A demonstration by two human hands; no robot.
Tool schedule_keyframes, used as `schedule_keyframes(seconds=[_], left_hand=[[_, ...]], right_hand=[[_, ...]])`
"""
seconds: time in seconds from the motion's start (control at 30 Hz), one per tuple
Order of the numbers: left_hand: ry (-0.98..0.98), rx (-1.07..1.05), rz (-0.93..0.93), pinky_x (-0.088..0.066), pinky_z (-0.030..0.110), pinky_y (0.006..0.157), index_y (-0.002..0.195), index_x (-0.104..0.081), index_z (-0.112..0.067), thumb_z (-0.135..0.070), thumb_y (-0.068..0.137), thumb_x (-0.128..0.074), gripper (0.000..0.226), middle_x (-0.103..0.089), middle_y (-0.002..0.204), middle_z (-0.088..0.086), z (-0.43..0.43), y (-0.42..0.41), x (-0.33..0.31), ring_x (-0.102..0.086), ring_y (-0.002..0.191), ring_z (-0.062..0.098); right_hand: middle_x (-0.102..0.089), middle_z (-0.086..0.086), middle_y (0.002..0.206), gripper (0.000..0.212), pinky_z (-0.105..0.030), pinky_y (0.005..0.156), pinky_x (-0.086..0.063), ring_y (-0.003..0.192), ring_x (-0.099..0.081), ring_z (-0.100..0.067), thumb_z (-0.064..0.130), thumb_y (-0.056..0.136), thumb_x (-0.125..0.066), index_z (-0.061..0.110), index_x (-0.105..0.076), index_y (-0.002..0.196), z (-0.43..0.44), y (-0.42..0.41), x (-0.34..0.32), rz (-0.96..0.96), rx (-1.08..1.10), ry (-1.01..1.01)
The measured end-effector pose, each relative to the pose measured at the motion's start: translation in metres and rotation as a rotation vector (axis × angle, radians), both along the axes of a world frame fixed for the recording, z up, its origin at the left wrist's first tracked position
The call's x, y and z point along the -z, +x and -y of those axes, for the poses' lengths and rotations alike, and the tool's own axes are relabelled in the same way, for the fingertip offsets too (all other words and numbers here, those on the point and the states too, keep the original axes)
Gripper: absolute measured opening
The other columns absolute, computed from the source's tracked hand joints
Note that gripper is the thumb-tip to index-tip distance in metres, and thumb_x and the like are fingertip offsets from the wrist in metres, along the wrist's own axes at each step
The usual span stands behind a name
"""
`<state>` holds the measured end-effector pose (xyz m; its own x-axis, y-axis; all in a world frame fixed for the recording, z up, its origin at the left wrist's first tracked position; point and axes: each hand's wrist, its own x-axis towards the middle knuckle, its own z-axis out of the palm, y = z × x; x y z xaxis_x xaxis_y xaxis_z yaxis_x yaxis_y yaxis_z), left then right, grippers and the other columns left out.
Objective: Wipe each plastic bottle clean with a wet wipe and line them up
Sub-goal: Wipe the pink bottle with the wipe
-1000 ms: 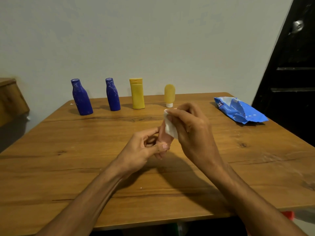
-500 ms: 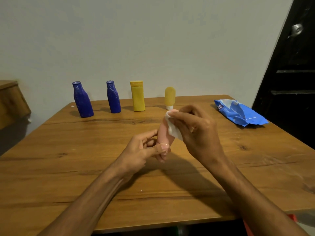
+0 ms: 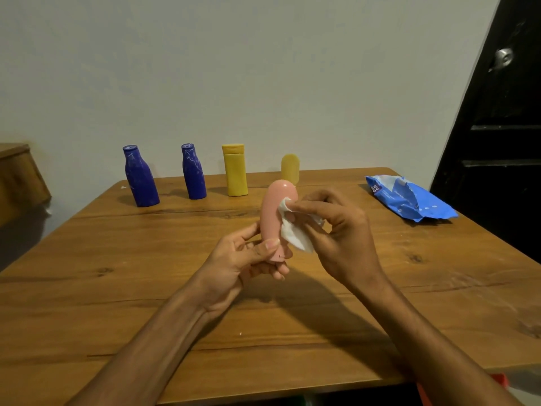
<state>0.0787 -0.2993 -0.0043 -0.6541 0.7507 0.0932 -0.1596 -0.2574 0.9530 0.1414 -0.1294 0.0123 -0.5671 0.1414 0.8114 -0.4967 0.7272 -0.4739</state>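
Observation:
A pink plastic bottle [image 3: 273, 212] stands upright in the air above the middle of the wooden table [image 3: 117, 288]. My left hand [image 3: 248, 259] grips its lower end with fingers and thumb. My right hand [image 3: 336, 230] pinches a white wet wipe [image 3: 294, 234] and presses it against the bottle's right side. Along the table's far edge stand two blue bottles [image 3: 141, 177] [image 3: 193, 172], a yellow bottle [image 3: 234, 169] and a small yellow tube [image 3: 290, 168], partly hidden behind the pink bottle.
A blue wet-wipe pack [image 3: 409, 202] lies at the far right of the table. A dark door [image 3: 503, 136] stands on the right and a wooden piece of furniture [image 3: 17, 177] on the left, beyond the table.
The pink bottle has been raised and more of it shows. My right hand has slid the wipe from the bottle's top down onto its right side.

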Motion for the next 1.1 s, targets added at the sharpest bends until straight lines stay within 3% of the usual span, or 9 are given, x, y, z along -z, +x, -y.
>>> schedule_keyframes(seconds=[0.13, 0.33, 0.53, 0.73, 0.87, 1.0, 1.1], left_hand=[[-0.06, 0.044, -0.025, -0.059, 0.031, 0.069, 0.134, -0.051, -0.007, -0.02, 0.075, -0.073, 0.064, -0.069, 0.101, 0.022, 0.003, -0.001, -0.002, -0.066, 0.078, 0.027], [0.052, 0.088, 0.052, -0.058, 0.032, 0.068, 0.135, -0.05, -0.003, -0.025, 0.073, -0.084, 0.075, -0.066, 0.099, 0.022, 0.003, -0.001, 0.0, -0.065, 0.077, 0.028], [-0.177, 0.121, -0.127, -0.056, 0.036, 0.07, 0.135, -0.049, -0.009, -0.025, 0.08, -0.073, 0.062, -0.069, 0.104, 0.018, 0.005, 0.003, -0.003, -0.065, 0.078, 0.025], [-0.253, -0.015, -0.244, -0.056, 0.037, 0.072, 0.125, -0.052, -0.023, -0.017, 0.084, -0.067, 0.044, -0.073, 0.103, 0.014, 0.0, 0.006, -0.002, -0.066, 0.082, 0.027], [-0.267, -0.109, -0.329, -0.058, 0.04, 0.079, 0.132, -0.05, -0.024, -0.019, 0.078, -0.072, 0.058, -0.071, 0.106, 0.011, -0.003, 0.007, 0.003, -0.067, 0.095, 0.034], [-0.292, -0.164, -0.43, -0.058, 0.037, 0.085, 0.133, -0.05, -0.025, -0.028, 0.072, -0.071, 0.064, -0.068, 0.114, 0.0, -0.004, 0.008, 0.004, -0.067, 0.1, 0.019], [-0.284, -0.186, -0.469, -0.059, 0.045, 0.084, 0.124, -0.058, -0.027, -0.03, 0.073, -0.07, 0.052, -0.071, 0.111, 0.001, -0.004, 0.008, 0.005, -0.069, 0.1, 0.018]], right_hand=[[-0.061, 0.005, 0.09, 0.021, -0.011, 0.062, -0.043, 0.084, -0.056, -0.004, 0.019, 0.084, -0.068, 0.019, -0.07, 0.105, -0.003, 0.001, -0.005, -0.018, 0.046, -0.12], [-0.064, 0.002, 0.092, 0.021, -0.02, 0.063, -0.049, 0.084, -0.06, -0.01, 0.019, 0.083, -0.069, 0.019, -0.07, 0.104, -0.003, 0.002, -0.008, 0.024, -0.02, -0.184], [-0.067, -0.002, 0.09, 0.019, -0.023, 0.066, -0.049, 0.083, -0.061, -0.006, 0.018, 0.083, -0.07, 0.019, -0.072, 0.102, -0.009, 0.003, -0.016, -0.014, -0.006, -0.313], [-0.06, -0.002, 0.094, 0.02, -0.011, 0.064, -0.043, 0.086, -0.056, -0.009, 0.018, 0.088, -0.065, 0.017, -0.071, 0.107, -0.007, 0.003, -0.014, 0.055, 0.063, -0.168], [-0.054, 0.001, 0.092, 0.025, -0.004, 0.065, -0.038, 0.084, -0.048, 0.004, 0.015, 0.089, -0.062, 0.012, -0.069, 0.112, -0.002, 0.004, -0.012, 0.02, 0.12, -0.043], [-0.053, 0.0, 0.096, 0.026, -0.007, 0.068, -0.04, 0.087, -0.048, 0.002, 0.013, 0.089, -0.06, 0.01, -0.067, 0.114, 0.003, 0.003, -0.007, -0.01, 0.105, 0.069], [-0.054, -0.005, 0.098, 0.024, -0.012, 0.069, -0.043, 0.087, -0.052, -0.01, 0.012, 0.091, -0.059, 0.006, -0.068, 0.112, 0.007, 0.003, -0.002, -0.001, 0.093, 0.237]])
